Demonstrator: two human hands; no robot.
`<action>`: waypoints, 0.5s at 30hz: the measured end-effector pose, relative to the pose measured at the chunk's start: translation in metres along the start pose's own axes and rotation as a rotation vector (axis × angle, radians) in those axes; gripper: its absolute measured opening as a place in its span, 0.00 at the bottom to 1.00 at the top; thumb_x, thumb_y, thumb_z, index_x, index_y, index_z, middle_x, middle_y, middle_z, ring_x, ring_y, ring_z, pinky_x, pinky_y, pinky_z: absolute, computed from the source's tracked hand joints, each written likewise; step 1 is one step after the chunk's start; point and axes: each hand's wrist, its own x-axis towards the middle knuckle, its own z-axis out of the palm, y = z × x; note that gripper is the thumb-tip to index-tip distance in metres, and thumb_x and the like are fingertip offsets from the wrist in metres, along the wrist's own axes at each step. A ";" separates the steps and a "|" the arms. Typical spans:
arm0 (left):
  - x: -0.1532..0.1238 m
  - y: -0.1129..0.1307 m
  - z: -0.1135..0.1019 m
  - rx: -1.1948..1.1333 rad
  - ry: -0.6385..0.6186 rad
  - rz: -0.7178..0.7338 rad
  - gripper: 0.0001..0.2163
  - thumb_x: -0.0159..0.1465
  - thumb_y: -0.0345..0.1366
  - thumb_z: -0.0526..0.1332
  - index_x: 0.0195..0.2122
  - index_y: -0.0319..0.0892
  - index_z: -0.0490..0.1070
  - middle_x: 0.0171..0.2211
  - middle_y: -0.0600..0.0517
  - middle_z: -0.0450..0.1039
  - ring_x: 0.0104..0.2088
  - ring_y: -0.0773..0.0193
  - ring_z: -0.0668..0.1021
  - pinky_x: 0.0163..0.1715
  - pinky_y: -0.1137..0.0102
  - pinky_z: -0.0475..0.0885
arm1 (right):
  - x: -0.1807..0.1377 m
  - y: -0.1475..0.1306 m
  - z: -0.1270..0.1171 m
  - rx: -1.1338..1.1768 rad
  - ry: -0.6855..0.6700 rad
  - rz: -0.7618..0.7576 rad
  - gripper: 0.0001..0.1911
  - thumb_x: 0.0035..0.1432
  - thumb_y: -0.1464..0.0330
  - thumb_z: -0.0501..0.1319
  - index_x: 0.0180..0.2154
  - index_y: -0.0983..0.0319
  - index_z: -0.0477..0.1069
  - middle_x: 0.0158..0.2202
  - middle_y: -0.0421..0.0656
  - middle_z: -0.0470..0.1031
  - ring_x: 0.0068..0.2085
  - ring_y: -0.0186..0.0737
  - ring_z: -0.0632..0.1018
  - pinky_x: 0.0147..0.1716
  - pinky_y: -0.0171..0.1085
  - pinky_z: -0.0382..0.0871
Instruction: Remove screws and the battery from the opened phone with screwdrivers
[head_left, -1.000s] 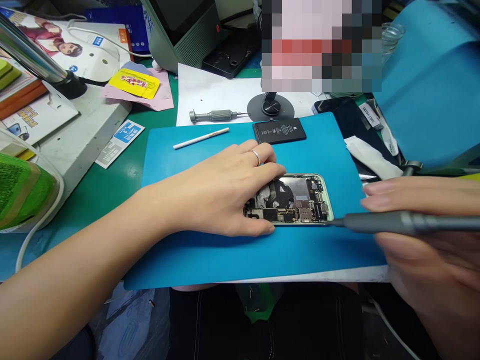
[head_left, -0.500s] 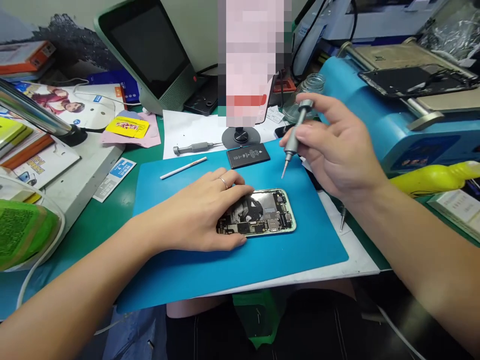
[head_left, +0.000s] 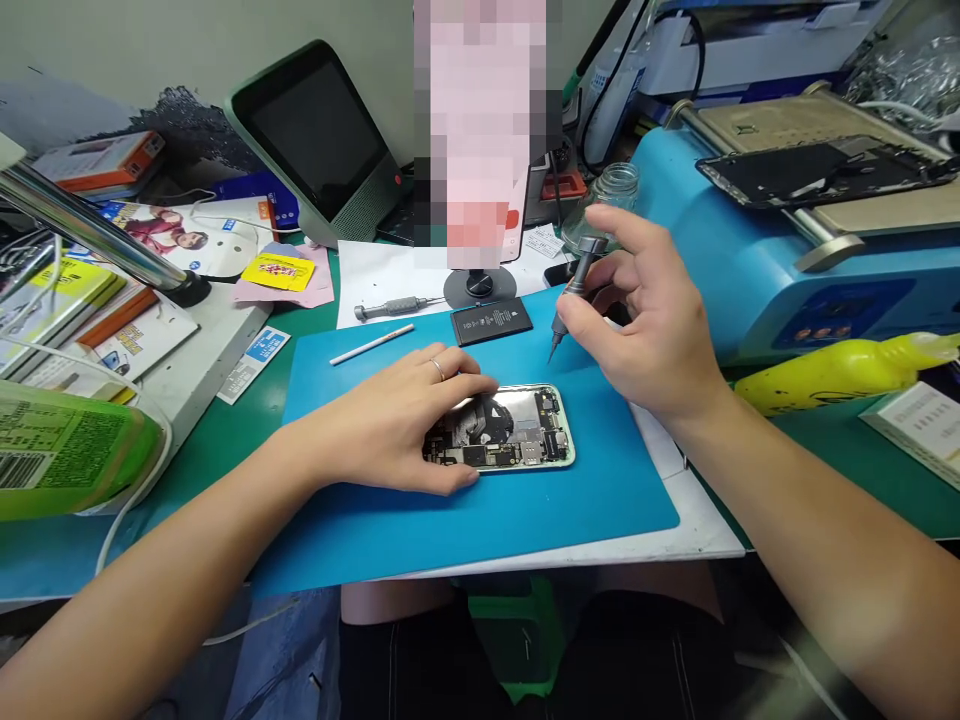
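An opened smartphone [head_left: 517, 430] with bare circuit boards lies on the blue mat [head_left: 465, 525]. My left hand [head_left: 409, 415] grips its left end, thumb on the near edge and fingers across the far edge. A grey precision screwdriver [head_left: 574, 290] is held in my right hand [head_left: 649, 310], above the mat and beyond the phone's right end. Its tip points down and does not touch the phone. The index finger is raised off the handle's cap. A black phone battery [head_left: 492, 320] lies flat behind the phone, and a thin white stick [head_left: 372, 344] to its left.
A second screwdriver [head_left: 397, 308] lies on white paper near a round stand [head_left: 480, 287] with a blurred-out screen. At right are a blue machine [head_left: 675, 220] bearing a detached phone screen [head_left: 810, 172], and a yellow bottle [head_left: 840, 375]. Books and a green packet [head_left: 75, 450] fill the left.
My right hand has shifted slightly left and lower with the screwdriver, and its index finger has lifted from the cap. My left hand stays on the phone. The view has turned slightly.
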 end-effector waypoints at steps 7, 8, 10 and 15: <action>0.002 -0.001 0.000 0.024 0.017 0.020 0.33 0.63 0.50 0.69 0.66 0.38 0.71 0.56 0.37 0.74 0.54 0.42 0.78 0.54 0.50 0.78 | 0.000 0.002 -0.009 -0.119 0.036 -0.106 0.28 0.64 0.65 0.69 0.63 0.48 0.68 0.39 0.41 0.80 0.35 0.44 0.80 0.39 0.48 0.80; 0.001 -0.002 0.000 0.021 0.020 0.022 0.33 0.63 0.49 0.69 0.65 0.38 0.71 0.56 0.38 0.74 0.54 0.42 0.78 0.54 0.50 0.78 | 0.001 0.002 -0.009 -0.125 0.037 -0.117 0.27 0.64 0.65 0.69 0.63 0.47 0.68 0.39 0.40 0.80 0.35 0.44 0.80 0.39 0.48 0.80; 0.000 -0.002 0.000 0.016 0.029 0.031 0.32 0.63 0.48 0.70 0.65 0.38 0.71 0.56 0.38 0.75 0.54 0.43 0.78 0.55 0.51 0.78 | 0.002 0.003 -0.008 -0.130 0.037 -0.123 0.28 0.64 0.65 0.69 0.63 0.47 0.68 0.39 0.39 0.80 0.35 0.44 0.80 0.38 0.48 0.80; -0.001 -0.002 0.000 0.025 0.024 0.034 0.32 0.65 0.48 0.69 0.66 0.36 0.70 0.57 0.37 0.74 0.55 0.43 0.78 0.55 0.51 0.77 | 0.002 0.002 -0.008 -0.125 0.044 -0.099 0.27 0.64 0.65 0.69 0.62 0.48 0.69 0.39 0.40 0.80 0.35 0.45 0.80 0.40 0.48 0.79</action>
